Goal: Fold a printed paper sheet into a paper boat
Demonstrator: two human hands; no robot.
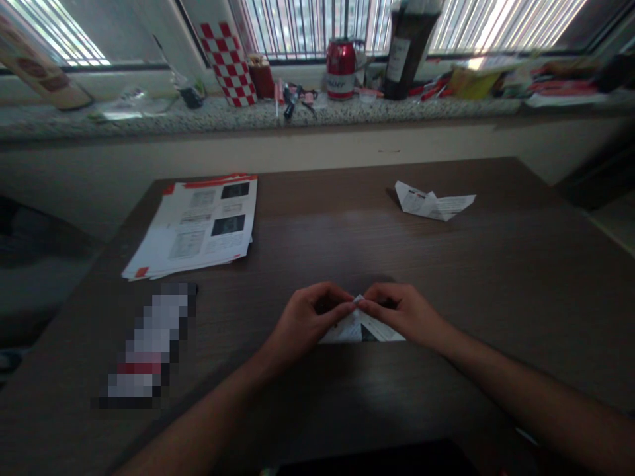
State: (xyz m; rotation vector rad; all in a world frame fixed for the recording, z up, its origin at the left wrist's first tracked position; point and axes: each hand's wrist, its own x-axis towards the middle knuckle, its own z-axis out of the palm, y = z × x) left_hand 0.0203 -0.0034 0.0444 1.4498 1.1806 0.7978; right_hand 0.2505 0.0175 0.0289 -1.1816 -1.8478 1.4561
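Between my hands is a folded sheet of printed paper (364, 327), triangular in outline, its point facing away from me and its long edge towards me. My left hand (317, 311) pinches it near the point with thumb and fingers. From the other side my right hand (401, 309) grips the same tip, thumb on top. Both sets of fingertips almost meet there and hide part of the folds. Farther back on the right lies a folded paper boat (432, 203), apart from both hands.
A stack of printed sheets (213, 228) lies at the table's back left. A blurred-out phone (151, 344) is nearer, left of my arm. Along the windowsill (317, 122) stand a red checkered container (229, 66), a red can (340, 69), a dark bottle (404, 56) and clutter.
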